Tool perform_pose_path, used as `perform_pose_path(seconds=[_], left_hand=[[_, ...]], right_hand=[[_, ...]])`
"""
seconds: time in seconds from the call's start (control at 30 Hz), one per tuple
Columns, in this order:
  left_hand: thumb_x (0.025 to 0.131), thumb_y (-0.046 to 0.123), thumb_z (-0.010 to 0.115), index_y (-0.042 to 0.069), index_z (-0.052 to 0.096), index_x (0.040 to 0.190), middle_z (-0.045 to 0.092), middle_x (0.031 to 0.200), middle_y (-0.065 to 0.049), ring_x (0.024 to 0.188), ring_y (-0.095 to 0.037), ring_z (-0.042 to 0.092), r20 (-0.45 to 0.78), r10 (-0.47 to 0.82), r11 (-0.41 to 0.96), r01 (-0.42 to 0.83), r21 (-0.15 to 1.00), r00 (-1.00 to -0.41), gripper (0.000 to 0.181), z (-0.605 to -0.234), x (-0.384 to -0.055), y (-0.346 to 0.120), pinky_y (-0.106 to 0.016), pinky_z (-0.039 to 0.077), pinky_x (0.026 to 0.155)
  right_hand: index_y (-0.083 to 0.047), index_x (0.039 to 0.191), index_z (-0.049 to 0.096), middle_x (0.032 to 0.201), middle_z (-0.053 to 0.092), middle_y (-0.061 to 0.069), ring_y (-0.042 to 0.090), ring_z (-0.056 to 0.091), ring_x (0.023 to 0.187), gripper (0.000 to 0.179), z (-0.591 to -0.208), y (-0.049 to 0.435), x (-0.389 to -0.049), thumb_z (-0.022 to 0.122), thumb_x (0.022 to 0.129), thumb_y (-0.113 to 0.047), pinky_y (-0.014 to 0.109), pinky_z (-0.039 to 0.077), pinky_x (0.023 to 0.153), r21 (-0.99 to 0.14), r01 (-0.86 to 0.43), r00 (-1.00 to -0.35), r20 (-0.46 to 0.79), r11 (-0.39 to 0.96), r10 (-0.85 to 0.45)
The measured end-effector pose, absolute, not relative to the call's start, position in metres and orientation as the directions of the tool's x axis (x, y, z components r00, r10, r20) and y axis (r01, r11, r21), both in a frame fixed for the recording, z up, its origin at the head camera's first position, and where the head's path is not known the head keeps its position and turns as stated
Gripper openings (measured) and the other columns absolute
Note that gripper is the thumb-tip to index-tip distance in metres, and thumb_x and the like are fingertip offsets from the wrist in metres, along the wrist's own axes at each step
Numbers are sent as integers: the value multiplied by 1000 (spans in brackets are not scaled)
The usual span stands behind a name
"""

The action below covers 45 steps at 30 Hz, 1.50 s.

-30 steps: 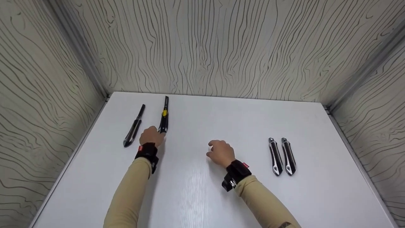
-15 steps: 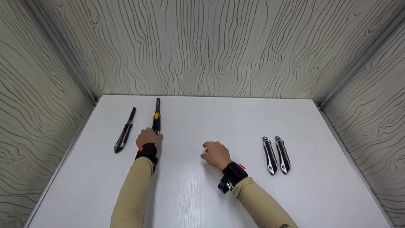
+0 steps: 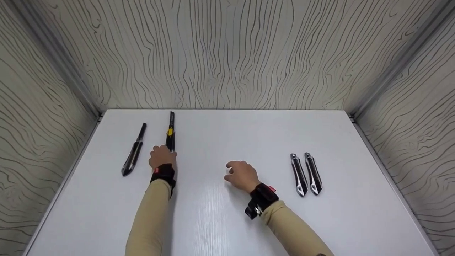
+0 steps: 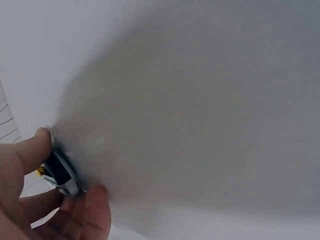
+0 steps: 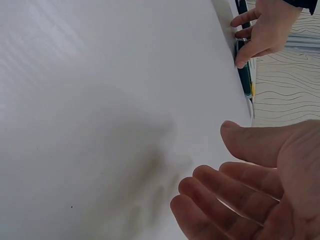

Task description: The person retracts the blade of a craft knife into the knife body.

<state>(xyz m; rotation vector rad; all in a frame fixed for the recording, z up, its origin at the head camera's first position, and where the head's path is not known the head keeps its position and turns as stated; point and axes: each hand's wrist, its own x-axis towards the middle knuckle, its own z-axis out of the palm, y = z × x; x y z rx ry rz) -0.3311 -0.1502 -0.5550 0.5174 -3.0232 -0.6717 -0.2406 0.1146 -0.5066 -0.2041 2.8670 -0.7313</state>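
My left hand (image 3: 162, 157) is low over the white table, gripping the rear end of a dark utility knife (image 3: 170, 137) with a yellow slider. Its front points toward the back wall. In the left wrist view, thumb and fingers (image 4: 97, 210) pinch the handle (image 4: 60, 170) from both sides. My right hand (image 3: 242, 175) hovers over the middle of the table, fingers loosely bent and holding nothing. To the left of the gripped knife lies another utility knife (image 3: 133, 156), its narrow dark tip also pointing back.
Two silver-and-black utility knives (image 3: 299, 176) lie side by side on the right of the table (image 3: 227, 131). Wood-grain patterned panels (image 3: 227, 53) rise behind it and at both sides.
The head view has shifted, so everything on the table appears farther left. My left hand stays on the knife handle; my right hand keeps nearly the same pose.
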Motion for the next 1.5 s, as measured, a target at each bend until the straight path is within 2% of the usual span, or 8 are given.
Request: perform_pose_path(seconds=[0.47, 0.93, 1.13, 1.27, 1.5], left_hand=[[95, 27, 60, -11, 63, 108, 61, 108, -28, 105, -40, 58, -42, -300, 855, -288, 432, -953, 40, -543, -311, -149, -51, 54, 81], [92, 28, 65, -6, 61, 96, 59, 93, -20, 86, -33, 57, 104, -218, 852, -137, 505, -970, 34, -528, -293, -133, -45, 49, 69], [92, 32, 64, -4, 62, 105, 58, 94, -15, 84, -28, 54, 60, -166, 820, -104, 563, -984, 38, -520, -286, -114, -40, 47, 68], [91, 32, 68, -4, 64, 107, 59, 96, -15, 85, -28, 55, 75, -135, 815, -68, 576, -988, 40, -513, -280, -102, -40, 49, 71], [89, 32, 71, -2, 66, 109, 62, 97, -14, 81, -24, 56, 111, -73, 797, 9, 603, -991, 40, -509, -266, -78, -37, 49, 68]], right_hand=[[-7, 118, 68, 103, 74, 9, 30, 69, 97, 37, -507, 119, -235, 70, 86, -25, 46, 56, 80, -488, -113, -974, -116, 866, -193], [-5, 120, 66, 103, 74, 10, 29, 69, 96, 38, -501, 128, -231, 70, 87, -25, 45, 56, 80, -499, -104, -980, -97, 861, -175], [-6, 122, 65, 101, 75, 9, 30, 68, 97, 39, -499, 136, -231, 68, 88, -26, 46, 56, 80, -486, -77, -986, -92, 870, -139], [-5, 122, 64, 101, 75, 10, 30, 69, 96, 39, -498, 138, -229, 68, 89, -26, 46, 56, 79, -491, -80, -987, -81, 867, -137], [-2, 122, 64, 100, 75, 11, 30, 70, 93, 39, -500, 141, -224, 67, 91, -24, 45, 58, 77, -507, -102, -989, -37, 856, -140]])
